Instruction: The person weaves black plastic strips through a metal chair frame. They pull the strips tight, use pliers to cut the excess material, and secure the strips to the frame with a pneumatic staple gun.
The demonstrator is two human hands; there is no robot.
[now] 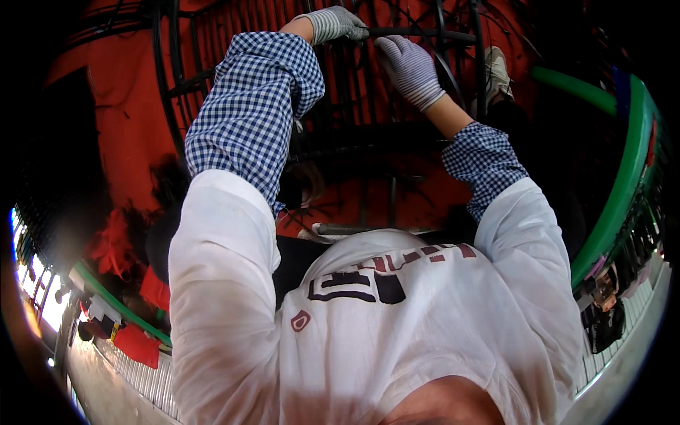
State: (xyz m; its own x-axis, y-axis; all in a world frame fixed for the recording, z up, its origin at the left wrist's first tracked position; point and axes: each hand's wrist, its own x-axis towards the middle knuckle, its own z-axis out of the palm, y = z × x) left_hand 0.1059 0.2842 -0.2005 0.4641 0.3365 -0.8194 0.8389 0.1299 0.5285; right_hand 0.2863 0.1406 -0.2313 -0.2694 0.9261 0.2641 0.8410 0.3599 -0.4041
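Both my hands wear striped knit gloves and are at the top of the view, over a black frame (161, 64) with many thin parallel bars. My left hand (338, 25) is closed on the left end of a dark strip (425, 32), which runs right to an upright of the frame. Just below that strip is my right hand (412, 69), its fingers bent together close to my left fingertips. Whatever those right fingers pinch is too small or hidden to make out. Blue-and-white checked sleeve covers (244, 106) cover both forearms.
Red sheeting (127, 156) lies under the frame, with dark scraps on it. A shoe (497, 74) shows beyond the frame's right side. Green curved rails (623, 177) run along the right. At lower left, a person in red (138, 346) is farther off.
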